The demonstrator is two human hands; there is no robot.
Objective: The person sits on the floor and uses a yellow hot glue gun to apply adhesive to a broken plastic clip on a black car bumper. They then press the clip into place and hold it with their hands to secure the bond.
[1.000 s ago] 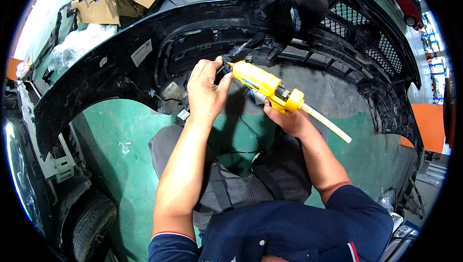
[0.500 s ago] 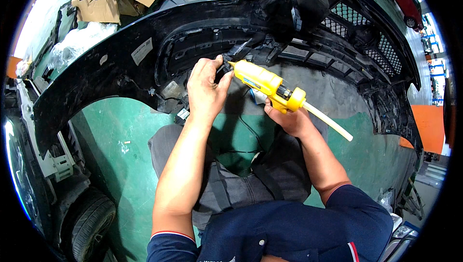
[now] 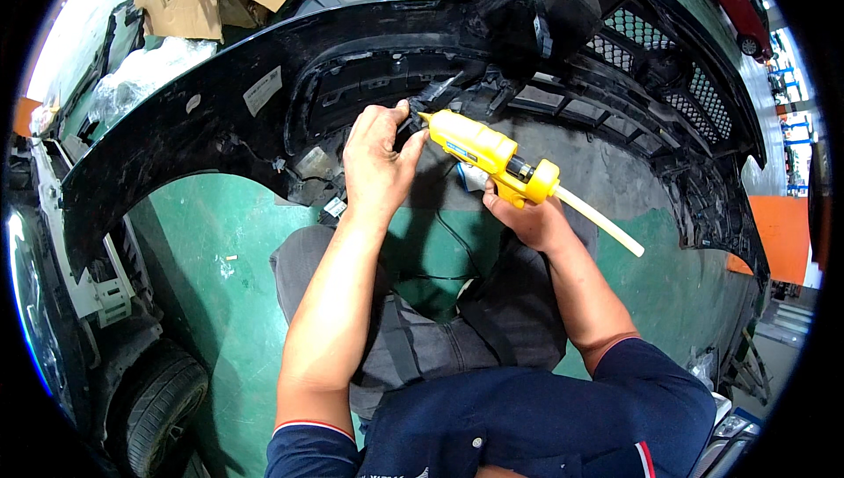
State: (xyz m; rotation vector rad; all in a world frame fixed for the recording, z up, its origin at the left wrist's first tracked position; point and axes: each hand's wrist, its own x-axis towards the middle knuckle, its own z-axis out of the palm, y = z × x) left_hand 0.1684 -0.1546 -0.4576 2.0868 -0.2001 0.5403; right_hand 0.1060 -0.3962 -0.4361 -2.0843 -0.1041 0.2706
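Observation:
My right hand [image 3: 529,221] is closed round the grip of a yellow hot glue gun [image 3: 475,142]. A pale glue stick [image 3: 602,225] juts from the gun's back end toward the lower right. The nozzle points left, right by the fingertips of my left hand [image 3: 380,145]. Those fingers pinch a small dark part [image 3: 415,112], whose kind I cannot make out. Beyond both hands lies a large black car bumper [image 3: 211,109], inner side toward me, curving round from left to right. The trigger and most of the right fingers are hidden behind the gun.
At the far left are a cardboard box [image 3: 180,10] with black parts and clear plastic wrap [image 3: 154,73]. A car wheel [image 3: 167,412] stands near left. An orange panel [image 3: 767,239] is at the right. A thin black cable [image 3: 455,236] hangs between my knees.
The view has shifted very slightly. Both hands and the glue gun keep nearly the same place, with the nozzle still at the left fingertips.

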